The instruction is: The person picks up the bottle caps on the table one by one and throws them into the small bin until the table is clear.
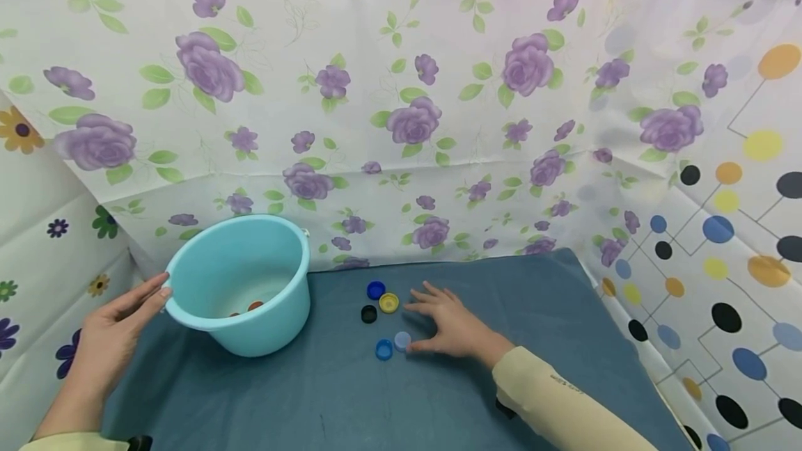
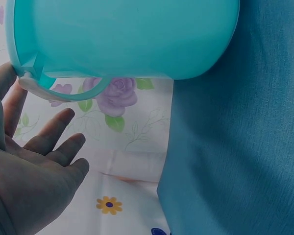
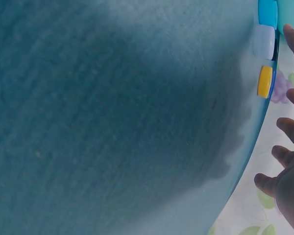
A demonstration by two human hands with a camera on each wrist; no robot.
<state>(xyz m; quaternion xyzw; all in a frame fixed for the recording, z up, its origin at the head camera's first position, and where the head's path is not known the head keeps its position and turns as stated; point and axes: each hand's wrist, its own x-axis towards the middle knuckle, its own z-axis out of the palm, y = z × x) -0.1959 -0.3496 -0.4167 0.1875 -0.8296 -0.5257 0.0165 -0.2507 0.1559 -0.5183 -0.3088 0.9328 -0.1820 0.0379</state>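
Observation:
A light blue plastic bucket [image 1: 269, 329] stands at the left of the table, tilted a little, with red bottle caps [image 1: 255, 305] partly visible inside. My left hand [image 1: 109, 339] pinches its rim between thumb and fingers, beside the handle [image 2: 63, 94] hinge; the other fingers are spread. To the right, my right hand [image 1: 454, 326] hovers with fingers spread, its thumb tip right at a pale lavender cap [image 1: 402, 341]. Next to that lies a bright blue cap [image 1: 384, 349]. Farther back are a yellow cap [image 1: 388, 303], a dark blue cap [image 1: 376, 290] and a black cap [image 1: 369, 314].
A blue-grey cloth [image 1: 326, 395] covers the table. Behind it hangs a white sheet [image 1: 376, 228] with purple roses. Dotted fabric [image 1: 695, 312] borders the right side, and flower-patterned fabric [image 1: 37, 249] the left.

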